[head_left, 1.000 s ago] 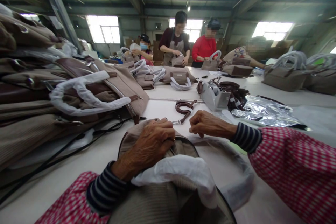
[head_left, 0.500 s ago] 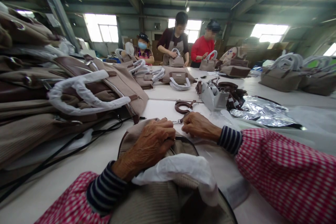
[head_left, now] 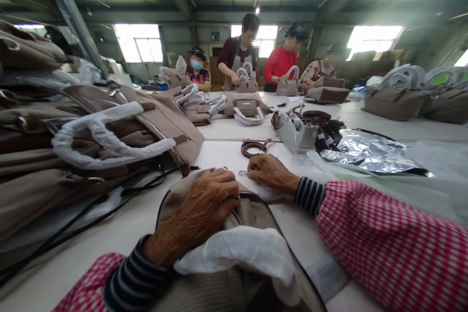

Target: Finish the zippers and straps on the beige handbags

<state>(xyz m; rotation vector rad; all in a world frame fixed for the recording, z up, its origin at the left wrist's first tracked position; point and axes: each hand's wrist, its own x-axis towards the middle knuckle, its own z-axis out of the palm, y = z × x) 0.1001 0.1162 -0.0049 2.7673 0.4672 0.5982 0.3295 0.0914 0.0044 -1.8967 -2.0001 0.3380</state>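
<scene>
A taupe ribbed handbag (head_left: 204, 287) lies in front of me with its zipped mouth open. White wrapping covers its handle (head_left: 237, 248). My left hand (head_left: 204, 204) is closed on the far rim of the bag, and a bit of metal ring shows by its fingertips. Just past that rim, my right hand (head_left: 270, 173) pinches a small silver snap hook (head_left: 243, 172), whose end points toward the left hand without touching it. Whatever the hook is fixed to is hidden by the right fingers. Beyond the right hand lies a coiled brown strap (head_left: 252, 148).
Bags are heaped at left, with a wrapped-handle bag (head_left: 175, 131) on top and black cords (head_left: 142, 185) below. A grey box (head_left: 298, 134), brown straps (head_left: 327, 129) and silver foil (head_left: 376, 151) lie right of centre. Several co-workers (head_left: 241, 58) handle bags across the table.
My right hand has drawn slightly away from the bag's rim with the snap hook, leaving a wider gap to the left hand. The left hand keeps its grip. The view has shifted slightly.
</scene>
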